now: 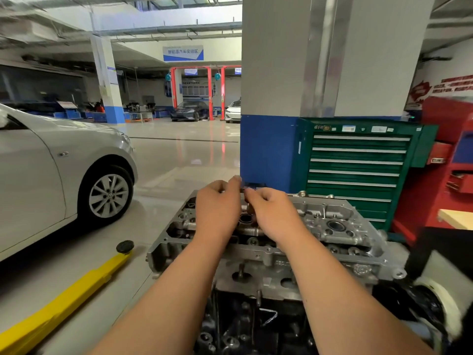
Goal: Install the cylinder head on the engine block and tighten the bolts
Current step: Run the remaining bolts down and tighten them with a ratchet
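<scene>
Left hand (217, 210) and right hand (272, 213) meet over crosswise cylinder head (335, 228).

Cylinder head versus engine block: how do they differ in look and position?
The cylinder head is bright silvery metal; the engine block is dark, nearly black. The head sits on top, the block beneath it. The left hand and right hand pinch a small part over the head, not the block. Both are metal with many holes.

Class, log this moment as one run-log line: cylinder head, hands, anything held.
cylinder head: sitting on engine block | left hand + right hand: both pinch small metal part above head | part type: unclear
</scene>
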A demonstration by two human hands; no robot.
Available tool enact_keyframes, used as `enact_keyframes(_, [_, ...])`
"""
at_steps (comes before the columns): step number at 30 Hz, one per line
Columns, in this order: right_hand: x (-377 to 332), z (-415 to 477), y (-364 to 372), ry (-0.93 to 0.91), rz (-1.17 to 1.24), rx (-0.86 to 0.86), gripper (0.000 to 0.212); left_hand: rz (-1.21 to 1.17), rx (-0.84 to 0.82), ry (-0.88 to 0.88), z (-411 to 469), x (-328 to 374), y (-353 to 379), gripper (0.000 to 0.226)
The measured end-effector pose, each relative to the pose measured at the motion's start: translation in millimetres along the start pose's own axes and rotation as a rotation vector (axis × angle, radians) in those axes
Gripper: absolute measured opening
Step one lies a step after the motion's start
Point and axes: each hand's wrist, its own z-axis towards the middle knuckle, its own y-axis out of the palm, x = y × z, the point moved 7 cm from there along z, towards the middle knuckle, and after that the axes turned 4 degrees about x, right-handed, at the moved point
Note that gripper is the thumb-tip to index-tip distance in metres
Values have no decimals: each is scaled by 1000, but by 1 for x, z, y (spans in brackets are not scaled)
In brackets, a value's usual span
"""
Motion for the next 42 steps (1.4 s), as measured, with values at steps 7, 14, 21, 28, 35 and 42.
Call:
enact_keyframes(7, [5,2,-1,6,16,14,38,-198,-356,-184,17,-15,15,50])
enact_keyframes(14, [8,4,-1,2,23,24,35,-203,-380,-113,15,-10,9,49])
enact_keyframes(21, [10,6,-1,-7,-50,36,35,-114,-71,16,20,30,-7,41])
enact_keyframes(28, [3,-2,-4,-13,-46,14,23,-193,-201,-96,51,54,-37,34])
enact_keyframes(35, [2,-2,-3,-16,-63,4,26,-16,-168,-51,42,-19,-65,46])
enact_keyframes(42, [6,-1,-2,-19,-49,-1,25,-324,-82,-43,49,-8,-73,51])
